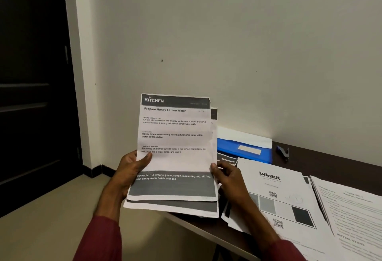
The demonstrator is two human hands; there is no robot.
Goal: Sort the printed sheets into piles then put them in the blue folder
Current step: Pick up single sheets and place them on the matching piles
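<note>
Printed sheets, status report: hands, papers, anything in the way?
Left hand and right hand grip the held stack, off the table. Blinkit pile lies on the table. Blue folder behind it, white paper across its far edge.

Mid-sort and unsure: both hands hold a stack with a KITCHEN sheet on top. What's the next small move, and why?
Probably slide the KITCHEN sheet off with the right hand, which holds its edge. It matches neither the blinkit pile nor the text pile, so it likely needs another spot.
</note>
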